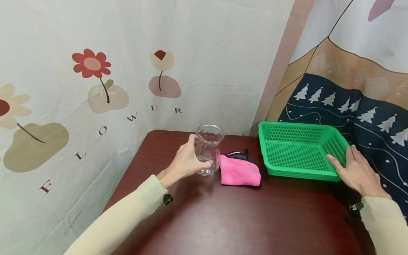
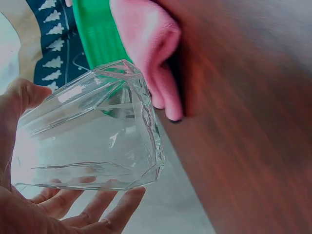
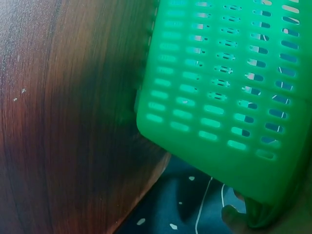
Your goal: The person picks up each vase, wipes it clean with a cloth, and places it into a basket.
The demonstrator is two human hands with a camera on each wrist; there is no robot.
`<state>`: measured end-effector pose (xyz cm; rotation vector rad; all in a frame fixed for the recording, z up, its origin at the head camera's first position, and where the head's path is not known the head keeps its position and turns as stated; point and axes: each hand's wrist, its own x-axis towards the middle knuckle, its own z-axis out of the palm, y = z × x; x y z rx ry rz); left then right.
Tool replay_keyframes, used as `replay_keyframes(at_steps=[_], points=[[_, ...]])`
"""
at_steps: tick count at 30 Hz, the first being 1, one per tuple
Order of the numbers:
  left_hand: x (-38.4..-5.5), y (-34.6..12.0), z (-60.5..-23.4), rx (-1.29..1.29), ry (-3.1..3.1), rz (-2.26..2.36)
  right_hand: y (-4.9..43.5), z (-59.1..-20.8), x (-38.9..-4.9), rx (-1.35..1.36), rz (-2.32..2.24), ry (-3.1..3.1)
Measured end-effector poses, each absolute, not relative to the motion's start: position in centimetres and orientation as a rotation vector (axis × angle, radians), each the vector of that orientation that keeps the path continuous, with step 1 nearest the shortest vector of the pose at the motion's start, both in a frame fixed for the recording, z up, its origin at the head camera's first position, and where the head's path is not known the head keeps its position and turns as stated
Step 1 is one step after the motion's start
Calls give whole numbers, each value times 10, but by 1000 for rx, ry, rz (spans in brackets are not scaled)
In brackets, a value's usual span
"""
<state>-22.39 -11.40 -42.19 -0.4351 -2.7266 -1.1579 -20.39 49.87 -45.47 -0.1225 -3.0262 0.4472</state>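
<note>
A clear glass vase (image 1: 208, 147) with a flared rim and faceted sides stands upright in the grip of my left hand (image 1: 186, 159), thumb on the near side and fingers behind. In the left wrist view, the fingers curve along the glass vase (image 2: 92, 136); whether its base touches the table I cannot tell. My right hand (image 1: 358, 173) holds the right end of a green plastic basket (image 1: 302, 173), thumb over the rim inside and fingers outside. The right wrist view shows the slotted wall of the basket (image 3: 214, 102), with most of that hand hidden.
Just right of the vase lies a folded pink cloth (image 1: 240, 171) with dark edging, between it and the basket. All are at the far side of a dark red-brown table (image 1: 223, 219). Printed fabric curtains (image 1: 204, 71) hang behind and at the sides.
</note>
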Motion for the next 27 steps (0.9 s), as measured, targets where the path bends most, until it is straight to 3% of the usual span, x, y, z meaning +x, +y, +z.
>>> replay_keyframes(at_steps=[27], points=[[-266, 36, -355, -784, -2732, -960, 501, -455, -202, -79, 481, -3010]])
